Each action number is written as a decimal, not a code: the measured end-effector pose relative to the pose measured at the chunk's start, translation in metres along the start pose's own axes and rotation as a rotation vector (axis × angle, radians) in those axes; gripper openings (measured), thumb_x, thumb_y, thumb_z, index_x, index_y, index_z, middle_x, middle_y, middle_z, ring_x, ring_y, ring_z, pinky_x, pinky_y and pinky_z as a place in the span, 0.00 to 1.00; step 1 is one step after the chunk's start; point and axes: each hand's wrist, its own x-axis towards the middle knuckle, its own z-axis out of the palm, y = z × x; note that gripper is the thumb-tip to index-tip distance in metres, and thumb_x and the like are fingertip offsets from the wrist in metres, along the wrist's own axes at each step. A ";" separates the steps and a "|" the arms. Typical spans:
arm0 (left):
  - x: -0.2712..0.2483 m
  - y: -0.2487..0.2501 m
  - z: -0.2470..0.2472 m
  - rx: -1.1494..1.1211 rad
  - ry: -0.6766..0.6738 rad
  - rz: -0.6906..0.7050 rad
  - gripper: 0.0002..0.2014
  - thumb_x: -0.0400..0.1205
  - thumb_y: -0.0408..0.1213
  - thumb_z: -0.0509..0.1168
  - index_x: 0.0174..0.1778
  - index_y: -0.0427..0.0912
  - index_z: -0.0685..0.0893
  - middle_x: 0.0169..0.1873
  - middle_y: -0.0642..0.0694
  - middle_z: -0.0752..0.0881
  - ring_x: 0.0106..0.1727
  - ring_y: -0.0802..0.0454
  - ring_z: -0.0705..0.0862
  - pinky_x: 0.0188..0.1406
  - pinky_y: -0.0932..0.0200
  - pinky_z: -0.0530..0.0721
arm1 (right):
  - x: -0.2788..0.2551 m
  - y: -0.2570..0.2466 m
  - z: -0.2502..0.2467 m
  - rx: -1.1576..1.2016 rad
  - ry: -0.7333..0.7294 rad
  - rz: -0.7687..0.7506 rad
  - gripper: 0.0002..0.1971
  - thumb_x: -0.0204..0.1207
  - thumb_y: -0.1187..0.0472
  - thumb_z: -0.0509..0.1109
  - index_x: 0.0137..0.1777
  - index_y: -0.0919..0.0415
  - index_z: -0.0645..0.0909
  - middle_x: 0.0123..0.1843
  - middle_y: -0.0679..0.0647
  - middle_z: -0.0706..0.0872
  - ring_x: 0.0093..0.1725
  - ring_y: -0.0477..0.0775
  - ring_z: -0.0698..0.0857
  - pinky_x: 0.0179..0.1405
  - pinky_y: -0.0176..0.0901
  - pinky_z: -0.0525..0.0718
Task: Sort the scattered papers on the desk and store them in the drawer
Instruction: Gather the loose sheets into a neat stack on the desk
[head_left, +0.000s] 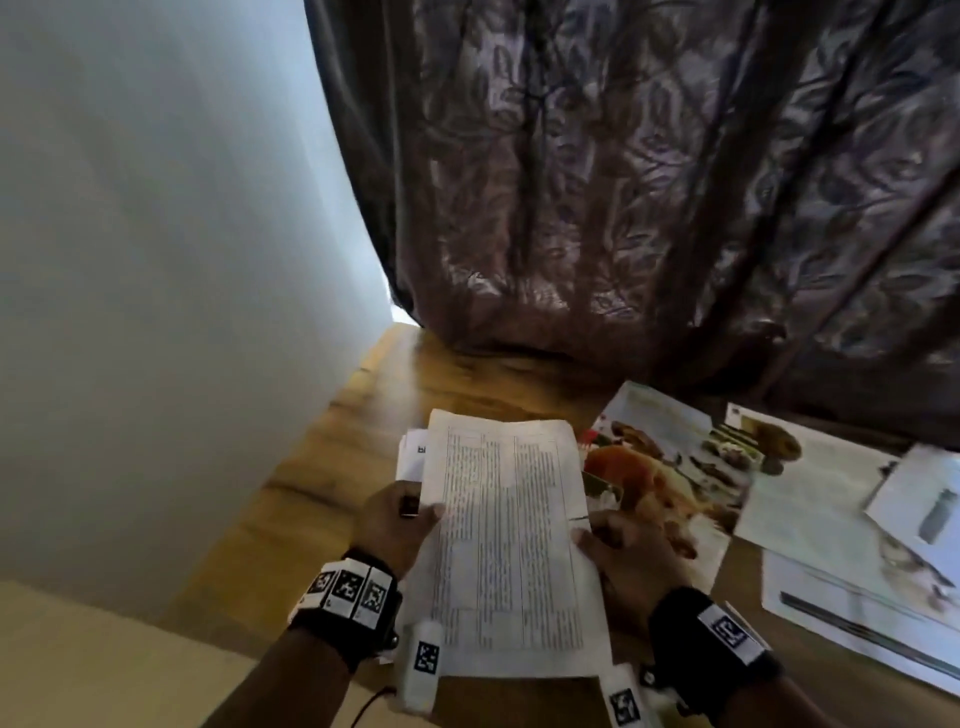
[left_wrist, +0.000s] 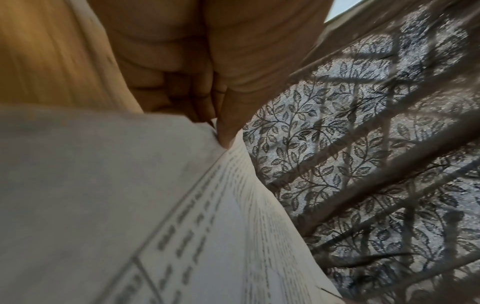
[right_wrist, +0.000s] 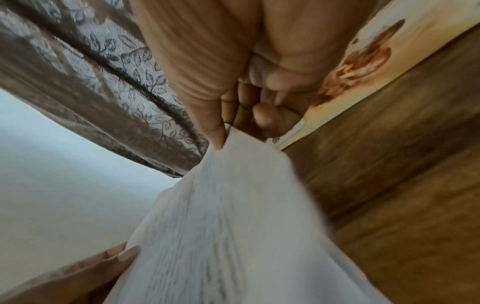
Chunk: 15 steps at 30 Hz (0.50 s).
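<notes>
The left hand (head_left: 392, 519) pinched the left edge of a white printed sheet with ruled columns of small text (head_left: 506, 545), thumb on top and fingers curled beneath, while the right hand (head_left: 631, 556) pinched the sheet's right edge the same way, so the page hung lifted above the brown wooden desk (head_left: 332, 467) at about 6 o'clock in the head view. Just under the sheet's upper left corner, at 9 o'clock from it, the corner of another white paper (head_left: 413, 452) showed on the desk. At 3 o'clock from the held sheet lay a glossy food leaflet with pictures of golden-brown dishes (head_left: 670, 467), partly hidden by the right hand, and farther out in the same direction further printed leaflets in pale tones (head_left: 810, 509) overlapped one another. A dark brown curtain with a leaf pattern (head_left: 649, 182) hung at 12 o'clock, its hem resting on the desk's far edge, and a pale wall (head_left: 156, 234) stood at 10 o'clock. The left wrist view showed the thumb (left_wrist: 228, 131) pressing the paper's fold close up, with the leaf weave sharp behind. The right wrist view showed the left hand's fingertips (right_wrist: 128, 254) at the sheet's far edge, and the leaflet's photograph beside the curled fingers (right_wrist: 270, 117).
</notes>
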 end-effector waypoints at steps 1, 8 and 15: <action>0.004 -0.008 -0.002 0.009 0.011 -0.003 0.06 0.77 0.43 0.75 0.42 0.48 0.85 0.39 0.49 0.89 0.41 0.49 0.86 0.40 0.57 0.83 | 0.003 -0.002 0.007 -0.024 0.021 0.007 0.04 0.81 0.51 0.73 0.52 0.45 0.88 0.46 0.42 0.93 0.42 0.40 0.92 0.46 0.45 0.92; 0.026 -0.049 -0.006 -0.133 -0.068 -0.080 0.12 0.77 0.32 0.74 0.55 0.48 0.85 0.45 0.53 0.88 0.49 0.54 0.88 0.44 0.56 0.89 | 0.023 -0.004 0.041 -0.184 0.136 0.072 0.10 0.79 0.48 0.72 0.59 0.45 0.87 0.53 0.42 0.90 0.53 0.46 0.87 0.59 0.52 0.87; 0.031 -0.057 -0.013 -0.069 -0.070 -0.055 0.19 0.76 0.39 0.76 0.63 0.49 0.82 0.51 0.53 0.85 0.51 0.56 0.84 0.48 0.64 0.84 | 0.032 -0.010 0.057 -0.323 0.188 0.099 0.16 0.77 0.46 0.73 0.64 0.45 0.85 0.57 0.46 0.90 0.56 0.50 0.87 0.61 0.51 0.86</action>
